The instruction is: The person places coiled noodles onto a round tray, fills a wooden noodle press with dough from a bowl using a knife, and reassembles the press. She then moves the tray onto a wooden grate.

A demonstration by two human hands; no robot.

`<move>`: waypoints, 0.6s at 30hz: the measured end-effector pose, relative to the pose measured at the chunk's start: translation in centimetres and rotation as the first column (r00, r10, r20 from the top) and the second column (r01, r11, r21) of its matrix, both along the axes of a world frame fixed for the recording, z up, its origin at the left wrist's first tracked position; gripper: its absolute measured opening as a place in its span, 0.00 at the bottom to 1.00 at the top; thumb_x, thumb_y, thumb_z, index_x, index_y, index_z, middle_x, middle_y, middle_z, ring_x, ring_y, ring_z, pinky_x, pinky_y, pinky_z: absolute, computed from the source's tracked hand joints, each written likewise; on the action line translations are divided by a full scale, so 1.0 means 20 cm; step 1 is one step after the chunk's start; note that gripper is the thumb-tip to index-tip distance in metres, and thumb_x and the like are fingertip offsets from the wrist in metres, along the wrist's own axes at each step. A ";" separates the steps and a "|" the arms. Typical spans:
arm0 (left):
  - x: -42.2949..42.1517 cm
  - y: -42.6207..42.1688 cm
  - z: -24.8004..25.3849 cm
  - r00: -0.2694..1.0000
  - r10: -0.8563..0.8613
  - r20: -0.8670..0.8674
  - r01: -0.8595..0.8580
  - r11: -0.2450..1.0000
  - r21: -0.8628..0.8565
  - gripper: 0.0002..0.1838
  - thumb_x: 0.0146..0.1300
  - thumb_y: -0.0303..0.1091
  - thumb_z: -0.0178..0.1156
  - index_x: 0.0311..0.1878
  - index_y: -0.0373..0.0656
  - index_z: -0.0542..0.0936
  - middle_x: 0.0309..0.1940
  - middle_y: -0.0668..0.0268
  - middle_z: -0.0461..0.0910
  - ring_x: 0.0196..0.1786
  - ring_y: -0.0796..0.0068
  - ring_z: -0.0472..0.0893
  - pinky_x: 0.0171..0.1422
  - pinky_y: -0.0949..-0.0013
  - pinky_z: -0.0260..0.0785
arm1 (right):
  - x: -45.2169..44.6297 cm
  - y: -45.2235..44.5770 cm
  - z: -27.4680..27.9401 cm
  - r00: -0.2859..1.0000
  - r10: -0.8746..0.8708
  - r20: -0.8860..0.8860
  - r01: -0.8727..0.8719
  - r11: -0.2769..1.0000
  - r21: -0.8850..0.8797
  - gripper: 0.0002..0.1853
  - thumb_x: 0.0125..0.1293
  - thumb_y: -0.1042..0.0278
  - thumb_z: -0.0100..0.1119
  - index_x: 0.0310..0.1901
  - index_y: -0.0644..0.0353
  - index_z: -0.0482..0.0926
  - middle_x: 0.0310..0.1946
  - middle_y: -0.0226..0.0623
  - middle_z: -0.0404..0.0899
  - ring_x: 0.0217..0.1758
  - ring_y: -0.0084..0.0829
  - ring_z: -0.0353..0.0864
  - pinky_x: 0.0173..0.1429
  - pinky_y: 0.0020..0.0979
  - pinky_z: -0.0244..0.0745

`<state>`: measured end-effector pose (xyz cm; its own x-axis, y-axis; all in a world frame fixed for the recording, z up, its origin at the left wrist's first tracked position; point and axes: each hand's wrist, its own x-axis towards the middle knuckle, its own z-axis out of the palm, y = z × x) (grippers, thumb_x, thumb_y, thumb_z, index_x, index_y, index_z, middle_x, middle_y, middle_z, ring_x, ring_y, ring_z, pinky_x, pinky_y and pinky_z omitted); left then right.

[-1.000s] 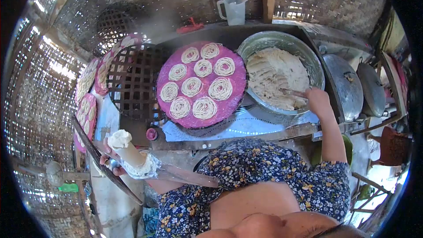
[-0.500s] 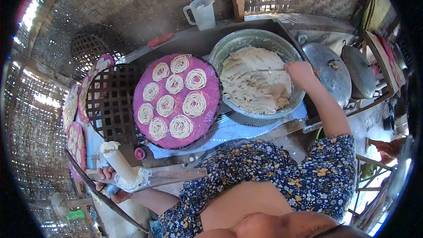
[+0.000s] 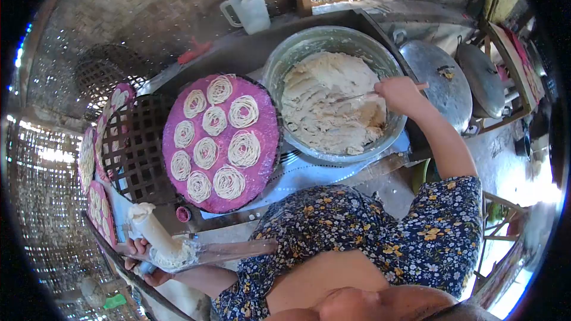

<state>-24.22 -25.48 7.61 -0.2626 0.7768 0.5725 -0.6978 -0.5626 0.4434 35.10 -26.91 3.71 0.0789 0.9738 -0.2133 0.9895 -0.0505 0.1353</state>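
My right hand [image 3: 401, 95] is closed round the handle of a thin metal utensil [image 3: 355, 96], perhaps a spatula or knife. Its blade rests at the thick pale dough [image 3: 330, 86] inside a large metal basin [image 3: 270, 74]. At lower left, my left hand [image 3: 141, 255] grips the end of a wooden dough press, a board [image 3: 238, 251] with an upright white tube [image 3: 153, 229]. Dough bulges from the tube's top and clings round its base. A round pink tray [image 3: 262, 181] left of the basin carries several coiled nests of dough strands [image 3: 244, 148].
A woven dark rack [image 3: 140, 148] stands left of the tray, with more pink trays [image 3: 98, 202] beyond. Behind are a plastic jug [image 3: 251, 12] and a red cloth-like thing [image 3: 193, 52]. Large lidded pots [image 3: 437, 77] sit right of the basin. A small pink container [image 3: 183, 214] is near the front edge.
My right hand has tilted the utensil, its blade now slanting down to the left over the dough. The view has shifted, moving the table things slightly left. The left hand keeps its grip.
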 end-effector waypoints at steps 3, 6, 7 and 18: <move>0.06 0.03 0.04 0.997 0.077 0.016 -0.077 0.996 -0.036 0.24 0.32 0.32 0.63 0.40 0.56 0.73 0.40 0.64 0.59 0.42 0.68 0.65 0.58 0.62 0.56 | 0.00 -0.08 0.14 0.999 -0.001 0.051 0.005 0.997 -0.081 0.07 0.50 0.69 0.54 0.31 0.52 0.79 0.25 0.38 0.77 0.31 0.42 0.79 0.34 0.43 0.72; 0.09 0.06 0.05 1.000 0.013 -0.002 -0.013 1.000 0.007 0.24 0.33 0.33 0.63 0.41 0.56 0.72 0.41 0.64 0.59 0.42 0.67 0.64 0.58 0.61 0.56 | -0.05 -0.16 0.26 1.000 -0.003 0.010 0.005 0.983 -0.181 0.12 0.49 0.69 0.54 0.35 0.45 0.81 0.24 0.38 0.77 0.30 0.42 0.79 0.34 0.42 0.73; 0.10 0.08 0.05 1.000 -0.007 -0.004 0.007 1.000 0.017 0.24 0.33 0.33 0.63 0.41 0.56 0.72 0.41 0.63 0.59 0.43 0.67 0.64 0.58 0.61 0.55 | -0.08 -0.18 0.29 1.000 0.005 0.018 -0.001 0.972 -0.237 0.13 0.49 0.68 0.54 0.37 0.43 0.81 0.24 0.38 0.78 0.30 0.42 0.79 0.35 0.42 0.73; 0.16 0.14 0.03 0.993 -0.119 -0.025 0.121 0.989 0.088 0.24 0.35 0.34 0.63 0.42 0.55 0.71 0.42 0.61 0.59 0.44 0.65 0.64 0.59 0.61 0.54 | -0.31 -0.25 0.11 0.956 -0.113 -0.269 0.014 0.939 -0.344 0.15 0.53 0.66 0.52 0.44 0.45 0.79 0.24 0.41 0.77 0.30 0.42 0.79 0.33 0.41 0.72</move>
<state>-20.96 -22.60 8.19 -0.1587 0.7473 0.6452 -0.7543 -0.5134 0.4091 28.96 -31.94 5.95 0.0271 0.8360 -0.5480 0.9851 -0.1153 -0.1273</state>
